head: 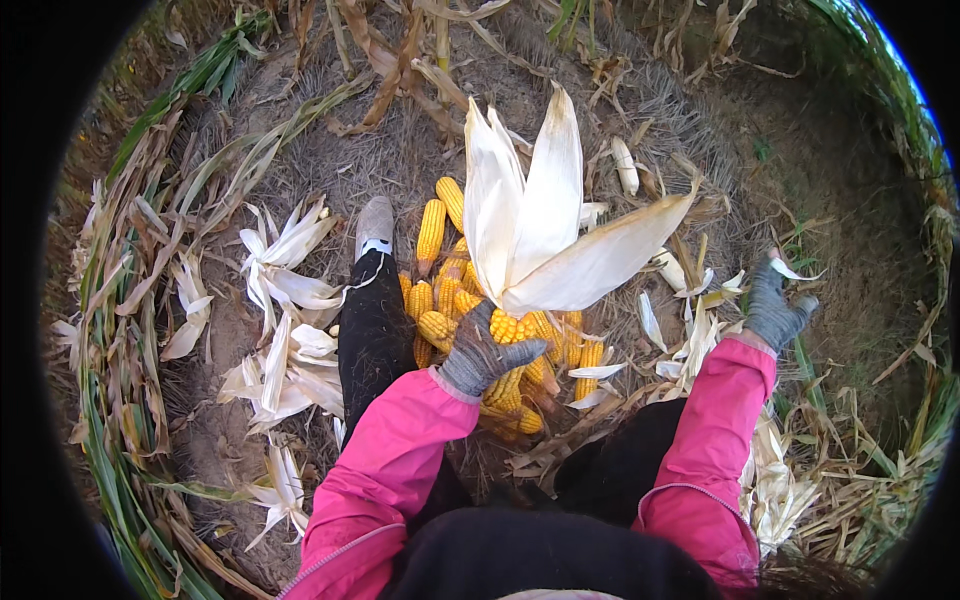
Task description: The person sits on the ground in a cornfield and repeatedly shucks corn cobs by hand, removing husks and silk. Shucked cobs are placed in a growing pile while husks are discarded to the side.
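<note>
My left hand [486,352], in a grey knit glove, is closed around the lower part of an ear of corn [513,327]. Its pale husk leaves [551,202] are peeled back and spread out beyond the hand, with yellow kernels showing at their base. Under and around that hand lies a pile of husked yellow corn ears [448,289] between my legs. Out to the right, my right hand [780,304], gloved in grey too, is held away from the pile with its thumb apart. A small strip of husk [795,271] is at its fingertips; whether the fingers pinch it is unclear.
Empty husks [289,262] lie in a heap left of my outstretched leg. More husks [697,341] are strewn on the right, near my right sleeve. Dry stalks and leaves [124,300] line the left side, and corn stalks [442,45] stand ahead on the straw-covered soil.
</note>
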Action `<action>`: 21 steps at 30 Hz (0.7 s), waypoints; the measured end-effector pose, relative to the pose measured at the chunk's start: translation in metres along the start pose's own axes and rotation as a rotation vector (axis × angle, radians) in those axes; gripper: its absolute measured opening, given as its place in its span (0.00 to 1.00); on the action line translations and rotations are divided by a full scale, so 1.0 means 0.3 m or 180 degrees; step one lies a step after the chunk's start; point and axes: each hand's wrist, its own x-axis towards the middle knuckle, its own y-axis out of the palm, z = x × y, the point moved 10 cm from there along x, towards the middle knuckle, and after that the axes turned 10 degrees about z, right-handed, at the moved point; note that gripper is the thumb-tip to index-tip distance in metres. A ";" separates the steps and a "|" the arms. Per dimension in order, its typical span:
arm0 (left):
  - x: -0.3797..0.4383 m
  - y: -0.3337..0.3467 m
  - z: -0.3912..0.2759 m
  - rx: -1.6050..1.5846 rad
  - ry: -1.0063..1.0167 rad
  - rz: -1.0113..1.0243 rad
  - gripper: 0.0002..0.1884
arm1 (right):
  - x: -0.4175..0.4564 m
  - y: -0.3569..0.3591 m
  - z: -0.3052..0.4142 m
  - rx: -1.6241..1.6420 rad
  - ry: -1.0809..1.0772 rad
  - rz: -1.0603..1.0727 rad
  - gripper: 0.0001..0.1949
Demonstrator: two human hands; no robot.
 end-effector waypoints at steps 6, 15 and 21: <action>0.000 -0.049 0.020 0.0386 -0.0068 -0.0474 0.36 | -0.428 0.130 -0.594 -0.3072 0.2171 0.2560 0.25; 0.048 -0.017 0.275 -0.3782 -0.0397 0.0129 0.25 | -0.865 0.236 -0.768 -0.4223 0.0352 0.5566 0.19; 0.028 0.024 0.091 -0.0126 -0.0426 -0.0087 0.33 | -0.746 -0.214 -0.839 -0.2928 0.2815 0.2708 0.16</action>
